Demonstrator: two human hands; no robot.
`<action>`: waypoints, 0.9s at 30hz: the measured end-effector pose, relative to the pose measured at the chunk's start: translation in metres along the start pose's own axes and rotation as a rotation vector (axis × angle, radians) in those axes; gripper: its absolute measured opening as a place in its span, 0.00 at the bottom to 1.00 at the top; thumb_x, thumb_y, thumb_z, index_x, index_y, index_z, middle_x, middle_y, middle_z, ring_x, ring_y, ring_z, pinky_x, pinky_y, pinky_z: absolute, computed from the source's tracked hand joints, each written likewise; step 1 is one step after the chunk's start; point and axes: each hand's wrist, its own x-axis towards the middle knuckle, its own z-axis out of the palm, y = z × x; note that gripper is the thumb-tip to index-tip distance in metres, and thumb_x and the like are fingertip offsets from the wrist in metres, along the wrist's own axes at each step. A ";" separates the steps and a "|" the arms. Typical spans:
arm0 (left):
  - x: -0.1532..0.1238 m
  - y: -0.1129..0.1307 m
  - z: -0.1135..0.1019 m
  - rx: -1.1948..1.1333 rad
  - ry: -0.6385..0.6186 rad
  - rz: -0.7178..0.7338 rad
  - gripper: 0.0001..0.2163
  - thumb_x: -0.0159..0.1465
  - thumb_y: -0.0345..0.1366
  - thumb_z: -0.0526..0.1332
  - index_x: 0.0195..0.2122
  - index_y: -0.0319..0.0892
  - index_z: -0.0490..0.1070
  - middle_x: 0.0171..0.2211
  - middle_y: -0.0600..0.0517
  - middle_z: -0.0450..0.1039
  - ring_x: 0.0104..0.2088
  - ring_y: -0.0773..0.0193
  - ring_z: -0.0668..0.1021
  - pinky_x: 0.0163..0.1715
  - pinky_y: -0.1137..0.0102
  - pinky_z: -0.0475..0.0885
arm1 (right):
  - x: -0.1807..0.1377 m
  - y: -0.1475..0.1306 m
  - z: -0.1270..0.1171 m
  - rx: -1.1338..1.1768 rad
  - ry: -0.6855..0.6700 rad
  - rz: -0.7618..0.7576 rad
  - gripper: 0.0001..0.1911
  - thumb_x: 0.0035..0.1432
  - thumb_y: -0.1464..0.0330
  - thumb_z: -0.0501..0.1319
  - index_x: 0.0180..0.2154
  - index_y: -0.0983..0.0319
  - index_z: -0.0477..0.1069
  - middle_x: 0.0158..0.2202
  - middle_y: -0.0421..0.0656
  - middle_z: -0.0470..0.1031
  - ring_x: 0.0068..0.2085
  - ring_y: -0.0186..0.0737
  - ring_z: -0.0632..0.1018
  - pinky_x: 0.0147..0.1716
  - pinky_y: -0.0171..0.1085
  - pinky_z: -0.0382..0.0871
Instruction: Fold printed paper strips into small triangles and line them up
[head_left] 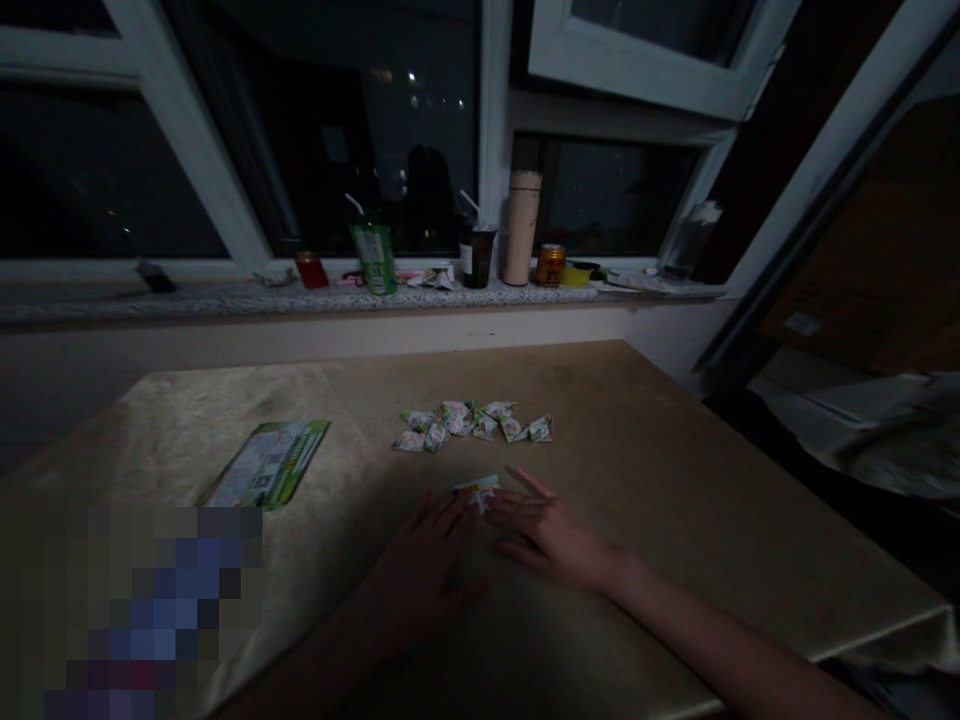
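Between my two hands a small white and pale-green wrapper lies on the table, partly covered by fingertips. My left hand rests palm down with its fingers stretched out, their tips at the wrapper's left side. From the right, my right hand reaches in with fingers spread, and its fingertips touch the wrapper's right side. Just beyond it sits a loose cluster of several small twisted-paper packets, white with green print. A green and white printed bag lies flat farther left.
A tan cloth covers the table. On the granite windowsill behind stand a green cup with a straw, a dark cup, a tall beige bottle, an orange can and a red jar. The lower left is pixelated.
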 end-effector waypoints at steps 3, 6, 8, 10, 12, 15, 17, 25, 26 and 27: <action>-0.002 -0.004 0.000 -0.020 0.011 0.016 0.30 0.65 0.47 0.55 0.65 0.41 0.51 0.65 0.45 0.52 0.63 0.53 0.57 0.61 0.55 0.51 | 0.000 -0.001 0.002 -0.002 0.016 0.008 0.19 0.66 0.63 0.52 0.56 0.60 0.65 0.56 0.46 0.70 0.59 0.39 0.67 0.66 0.49 0.35; -0.004 -0.008 0.001 -0.024 0.011 0.025 0.30 0.65 0.47 0.55 0.66 0.43 0.48 0.66 0.47 0.50 0.64 0.54 0.56 0.62 0.56 0.51 | 0.000 -0.001 0.003 -0.008 0.022 0.015 0.21 0.66 0.62 0.52 0.58 0.61 0.63 0.56 0.47 0.69 0.58 0.39 0.68 0.66 0.50 0.36; -0.005 -0.010 0.002 -0.025 0.016 0.039 0.31 0.65 0.47 0.55 0.66 0.45 0.46 0.66 0.48 0.48 0.64 0.53 0.55 0.61 0.55 0.51 | 0.001 -0.001 0.003 -0.017 0.021 0.017 0.21 0.66 0.61 0.52 0.57 0.61 0.63 0.56 0.46 0.70 0.58 0.39 0.69 0.66 0.49 0.37; -0.006 -0.012 0.004 -0.024 0.019 0.049 0.31 0.65 0.47 0.55 0.67 0.46 0.45 0.66 0.48 0.48 0.64 0.52 0.55 0.61 0.54 0.51 | 0.002 -0.002 0.004 -0.035 0.023 0.015 0.20 0.66 0.61 0.52 0.56 0.61 0.65 0.55 0.46 0.71 0.57 0.39 0.69 0.66 0.48 0.37; -0.007 -0.012 0.005 -0.019 0.015 0.051 0.32 0.65 0.47 0.56 0.67 0.46 0.46 0.66 0.47 0.48 0.64 0.52 0.55 0.61 0.54 0.51 | 0.004 -0.004 0.006 -0.063 0.035 0.019 0.20 0.65 0.61 0.53 0.55 0.61 0.66 0.54 0.46 0.71 0.56 0.40 0.70 0.66 0.48 0.37; -0.006 -0.009 0.004 -0.009 0.021 0.036 0.31 0.64 0.46 0.56 0.66 0.45 0.47 0.66 0.47 0.48 0.64 0.52 0.55 0.61 0.55 0.52 | 0.006 -0.006 0.009 -0.112 0.058 0.022 0.18 0.65 0.62 0.53 0.53 0.62 0.68 0.53 0.47 0.73 0.55 0.41 0.72 0.66 0.48 0.38; -0.005 -0.007 0.003 -0.005 0.008 0.029 0.32 0.64 0.48 0.56 0.66 0.44 0.49 0.66 0.47 0.49 0.64 0.52 0.55 0.61 0.54 0.51 | 0.007 -0.008 0.012 -0.137 0.068 0.021 0.18 0.65 0.63 0.52 0.53 0.62 0.68 0.52 0.46 0.74 0.54 0.41 0.73 0.66 0.48 0.40; -0.001 -0.003 0.000 0.012 -0.089 0.000 0.46 0.53 0.58 0.63 0.66 0.40 0.47 0.66 0.42 0.45 0.64 0.47 0.53 0.61 0.51 0.47 | 0.004 -0.015 0.021 -0.149 0.117 0.095 0.20 0.66 0.64 0.51 0.55 0.65 0.66 0.56 0.49 0.70 0.58 0.43 0.68 0.65 0.48 0.47; -0.001 -0.003 0.000 0.014 -0.094 -0.002 0.46 0.53 0.58 0.63 0.66 0.40 0.46 0.66 0.42 0.44 0.64 0.48 0.53 0.61 0.51 0.48 | 0.003 -0.016 0.021 -0.135 0.119 0.113 0.20 0.66 0.64 0.50 0.55 0.65 0.66 0.56 0.50 0.69 0.59 0.43 0.67 0.65 0.48 0.47; -0.001 -0.003 0.000 0.014 -0.097 -0.004 0.47 0.53 0.57 0.64 0.67 0.40 0.45 0.66 0.43 0.44 0.65 0.48 0.52 0.61 0.52 0.48 | 0.002 -0.017 0.019 -0.119 0.120 0.131 0.21 0.66 0.63 0.51 0.56 0.66 0.65 0.56 0.50 0.69 0.59 0.43 0.67 0.65 0.49 0.45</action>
